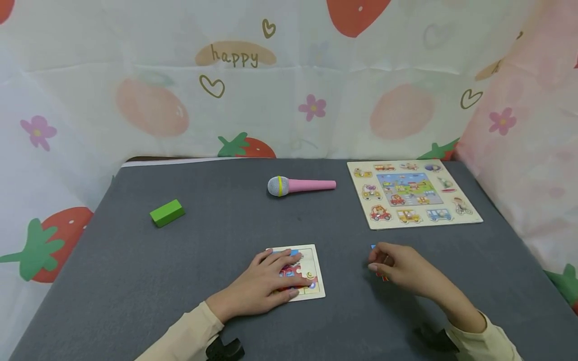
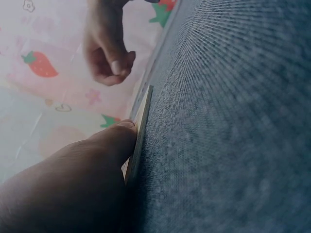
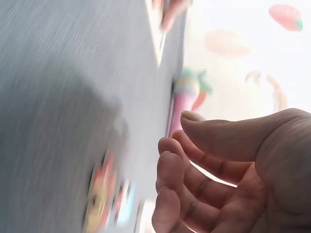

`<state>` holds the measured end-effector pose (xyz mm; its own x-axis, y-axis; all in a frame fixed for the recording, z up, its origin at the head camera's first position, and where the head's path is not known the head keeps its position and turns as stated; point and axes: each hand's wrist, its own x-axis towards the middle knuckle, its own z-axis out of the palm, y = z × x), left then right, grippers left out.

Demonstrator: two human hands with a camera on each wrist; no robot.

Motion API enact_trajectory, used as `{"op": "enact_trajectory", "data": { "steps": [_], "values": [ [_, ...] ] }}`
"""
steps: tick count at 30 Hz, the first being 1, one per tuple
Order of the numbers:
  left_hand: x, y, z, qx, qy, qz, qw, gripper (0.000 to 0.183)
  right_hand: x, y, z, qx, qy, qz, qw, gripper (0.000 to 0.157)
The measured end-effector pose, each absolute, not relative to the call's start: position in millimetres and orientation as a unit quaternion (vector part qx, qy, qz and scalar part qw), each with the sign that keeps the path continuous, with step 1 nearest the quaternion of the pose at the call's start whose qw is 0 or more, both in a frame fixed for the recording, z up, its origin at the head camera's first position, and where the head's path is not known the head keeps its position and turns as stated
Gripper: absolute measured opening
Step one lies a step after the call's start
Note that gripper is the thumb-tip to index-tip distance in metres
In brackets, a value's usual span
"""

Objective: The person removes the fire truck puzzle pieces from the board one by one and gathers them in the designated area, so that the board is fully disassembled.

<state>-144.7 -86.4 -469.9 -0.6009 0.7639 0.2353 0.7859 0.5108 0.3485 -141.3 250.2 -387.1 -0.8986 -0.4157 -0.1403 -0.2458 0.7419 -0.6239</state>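
My left hand (image 1: pixel 262 287), fingers spread, rests on puzzle (image 1: pixel 318 281), left of loose pieces (image 3: pixel 99 198). My right hand (image 1: pixel 402 265) empty, loosely curled, thumb apart, above pieces. Hurried grab might scatter them; uneven left pressure could skid puzzle.

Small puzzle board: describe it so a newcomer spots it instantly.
On the dark grey table, find the left hand, front and centre. The pale-rimmed small puzzle board lies under it. Unlike the larger vehicle board, back right, it is partly covered by that hand.
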Motion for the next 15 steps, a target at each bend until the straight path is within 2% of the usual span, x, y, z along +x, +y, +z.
{"op": "enact_trajectory", "data": {
  "steps": [8, 15],
  "values": [
    [-144.2, -84.2, -469.0, -0.413, -0.882, -0.226, 0.002, 0.047, -137.2, 194.0, -395.2, -0.256, 0.905, -0.309, 0.141, 0.009],
    [-143.2, -82.5, -469.5, -0.397, -0.888, -0.229, 0.020, 0.049, -136.1, 166.1, -407.1, -0.288, 0.903, -0.289, 0.134, 0.017]
  ]
}}
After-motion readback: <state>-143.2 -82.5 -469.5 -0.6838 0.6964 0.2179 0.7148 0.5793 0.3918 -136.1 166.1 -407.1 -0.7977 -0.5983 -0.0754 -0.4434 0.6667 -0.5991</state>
